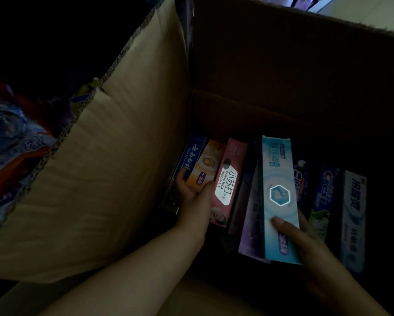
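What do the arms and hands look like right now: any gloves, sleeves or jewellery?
Both are bare. There are no gloves on the left hand or the right hand. No sleeve shows on the left forearm or the right forearm up to the picture's edge. No ring, watch or bracelet is visible, though the light is dim.
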### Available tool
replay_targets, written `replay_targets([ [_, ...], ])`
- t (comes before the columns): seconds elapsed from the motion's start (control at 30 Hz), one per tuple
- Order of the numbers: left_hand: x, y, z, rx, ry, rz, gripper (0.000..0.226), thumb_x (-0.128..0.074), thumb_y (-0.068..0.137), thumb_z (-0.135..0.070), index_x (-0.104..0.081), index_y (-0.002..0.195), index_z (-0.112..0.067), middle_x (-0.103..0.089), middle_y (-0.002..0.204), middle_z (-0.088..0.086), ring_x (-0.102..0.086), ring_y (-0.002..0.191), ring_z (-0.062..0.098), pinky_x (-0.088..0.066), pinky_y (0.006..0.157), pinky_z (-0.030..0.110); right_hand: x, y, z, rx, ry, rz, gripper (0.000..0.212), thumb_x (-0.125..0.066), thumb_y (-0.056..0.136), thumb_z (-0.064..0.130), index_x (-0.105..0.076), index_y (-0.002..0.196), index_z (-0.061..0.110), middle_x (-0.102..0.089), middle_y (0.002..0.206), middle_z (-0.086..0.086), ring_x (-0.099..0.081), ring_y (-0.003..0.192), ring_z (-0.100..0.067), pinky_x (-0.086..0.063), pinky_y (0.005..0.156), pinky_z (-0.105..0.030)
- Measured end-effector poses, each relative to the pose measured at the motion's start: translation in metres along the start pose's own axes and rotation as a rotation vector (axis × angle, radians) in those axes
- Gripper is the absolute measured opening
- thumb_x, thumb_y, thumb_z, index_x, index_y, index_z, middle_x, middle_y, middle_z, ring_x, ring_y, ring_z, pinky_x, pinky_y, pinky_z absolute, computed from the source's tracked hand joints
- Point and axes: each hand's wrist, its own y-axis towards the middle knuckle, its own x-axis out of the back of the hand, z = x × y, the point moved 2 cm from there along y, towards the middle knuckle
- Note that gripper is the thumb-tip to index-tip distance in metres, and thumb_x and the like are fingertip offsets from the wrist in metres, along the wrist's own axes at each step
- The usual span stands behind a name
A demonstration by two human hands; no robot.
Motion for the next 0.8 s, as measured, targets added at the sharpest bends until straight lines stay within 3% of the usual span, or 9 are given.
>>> replay_targets([
  [0.1, 0.002, 0.005, -0.004, -0.064, 0.186, -0.137, 0.082, -0.075, 0.079, -0.017, -0.023, 0.141, -0.032, -0.028, 0.143, 0.010, -0.049, 0.115, 0.023, -0.051, 0.081, 0.032, 0.000, 0.001, -0.001, -0.015, -0.041, 0.009, 0.082, -0.091, 0.042, 0.034, -0.060, 0.118, 0.033, -0.075, 0.095, -0.009, -0.072, 0.068, -0.026, -0.057, 0.052, -0.034],
  [0.13, 0.002, 0.007, -0.004, -0.068, 0.263, -0.165, 0.087, -0.079, 0.074, -0.019, -0.023, 0.140, -0.031, -0.023, 0.143, 0.010, -0.046, 0.119, 0.026, -0.050, 0.084, 0.034, -0.001, 0.000, -0.001, -0.018, -0.045, 0.013, 0.081, -0.091, 0.042, 0.033, -0.060, 0.117, 0.034, -0.075, 0.095, -0.010, -0.072, 0.069, -0.026, -0.057, 0.052, -0.034],
  [0.23, 0.005, 0.014, -0.006, -0.090, 0.385, -0.184, 0.087, -0.083, 0.070, -0.021, -0.031, 0.140, -0.028, -0.018, 0.142, 0.008, -0.042, 0.123, 0.025, -0.046, 0.089, 0.031, 0.000, 0.000, 0.001, -0.007, 0.003, 0.017, 0.049, -0.067, 0.065, 0.019, -0.060, 0.112, 0.031, -0.075, 0.086, -0.008, -0.070, 0.062, -0.022, -0.056, 0.048, -0.031],
  [0.3, 0.006, 0.020, -0.007, -0.100, 0.387, -0.155, 0.072, -0.081, 0.073, -0.021, -0.044, 0.134, -0.022, -0.033, 0.140, 0.006, -0.050, 0.118, 0.023, -0.048, 0.091, 0.033, 0.001, 0.001, -0.001, -0.010, 0.008, 0.013, 0.045, -0.064, 0.066, 0.018, -0.060, 0.108, 0.031, -0.075, 0.081, -0.008, -0.070, 0.059, -0.020, -0.056, 0.047, -0.030],
  [0.37, 0.006, 0.024, -0.006, -0.055, 0.341, -0.117, 0.049, -0.076, 0.079, -0.018, -0.053, 0.123, -0.017, -0.058, 0.124, 0.009, -0.061, 0.106, 0.023, -0.053, 0.090, 0.041, 0.000, 0.000, -0.001, -0.007, 0.018, 0.010, 0.044, -0.064, 0.066, 0.018, -0.060, 0.107, 0.032, -0.076, 0.082, -0.007, -0.070, 0.060, -0.020, -0.057, 0.048, -0.030],
  [0.43, 0.005, 0.026, -0.008, 0.011, 0.288, -0.119, 0.033, -0.071, 0.084, -0.014, -0.057, 0.114, -0.011, -0.067, 0.108, 0.011, -0.065, 0.094, 0.025, -0.055, 0.085, 0.042, 0.001, 0.000, -0.001, 0.003, 0.012, -0.001, 0.045, -0.064, 0.066, 0.019, -0.060, 0.109, 0.032, -0.076, 0.084, -0.007, -0.070, 0.061, -0.020, -0.057, 0.049, -0.030],
  [0.6, 0.002, 0.022, -0.021, 0.153, 0.191, -0.106, 0.028, -0.065, 0.088, -0.008, -0.046, 0.108, -0.016, -0.058, 0.087, 0.001, -0.054, 0.071, 0.013, -0.044, 0.057, 0.025, 0.002, -0.001, -0.001, 0.007, 0.022, 0.005, 0.043, -0.065, 0.066, 0.020, -0.060, 0.107, 0.034, -0.076, 0.085, -0.006, -0.071, 0.065, -0.021, -0.057, 0.059, -0.036],
  [0.67, 0.001, 0.015, -0.032, 0.220, 0.160, -0.074, 0.029, -0.063, 0.089, -0.007, -0.047, 0.111, -0.015, -0.054, 0.081, 0.002, -0.052, 0.067, 0.013, -0.043, 0.054, 0.024, 0.000, -0.003, 0.001, 0.012, 0.035, 0.005, 0.045, -0.065, 0.067, 0.019, -0.061, 0.109, 0.032, -0.076, 0.088, -0.007, -0.071, 0.066, -0.021, -0.059, 0.056, -0.033],
  [0.8, 0.006, -0.008, -0.057, 0.260, 0.224, -0.025, 0.039, -0.064, 0.089, -0.008, -0.048, 0.124, -0.002, -0.059, 0.091, 0.010, -0.058, 0.077, 0.020, -0.050, 0.061, 0.030, -0.002, -0.009, 0.011, 0.020, 0.031, -0.006, 0.053, -0.066, 0.068, 0.020, -0.059, 0.120, 0.026, -0.075, 0.093, -0.010, -0.070, 0.070, -0.022, -0.058, 0.060, -0.033],
])
